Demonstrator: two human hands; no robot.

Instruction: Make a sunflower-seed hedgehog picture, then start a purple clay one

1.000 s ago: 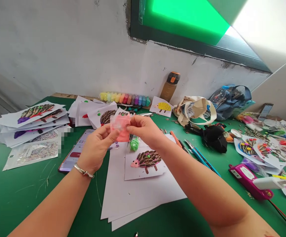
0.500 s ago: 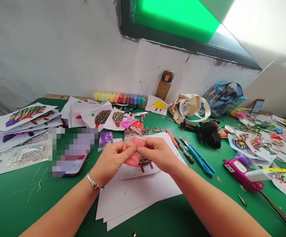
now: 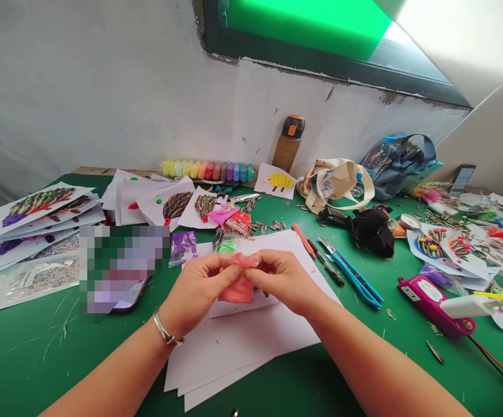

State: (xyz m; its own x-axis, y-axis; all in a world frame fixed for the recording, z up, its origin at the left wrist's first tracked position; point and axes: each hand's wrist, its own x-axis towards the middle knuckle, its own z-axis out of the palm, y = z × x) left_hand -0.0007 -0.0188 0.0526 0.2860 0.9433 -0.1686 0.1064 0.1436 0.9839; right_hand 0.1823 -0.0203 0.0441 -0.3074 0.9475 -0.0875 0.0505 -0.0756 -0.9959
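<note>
My left hand [image 3: 197, 288] and my right hand [image 3: 283, 279] meet above the middle of the table, their fingertips pinching a clear plastic bag of pink modelling clay [image 3: 238, 288] from both sides. The bag hangs down between them. Beneath it, a paper hedgehog picture [image 3: 234, 307] is mostly hidden by my hands, and it lies on a stack of white paper [image 3: 243, 353]. A small bag of green clay [image 3: 226, 247] lies just beyond my fingers. A metal bracelet [image 3: 163, 328] circles my left wrist.
Hedgehog pictures made with seeds lie in piles at left and right, with loose seeds nearby. A pixelated phone [image 3: 123, 272] lies left of my hands. Blue craft knives [image 3: 351, 278] lie to the right, and a pink glue gun [image 3: 429, 305] further right.
Both hands have moved lower and closer together, now covering the hedgehog picture. The pink clay bag hangs lower between my fingers. The view has shifted slightly.
</note>
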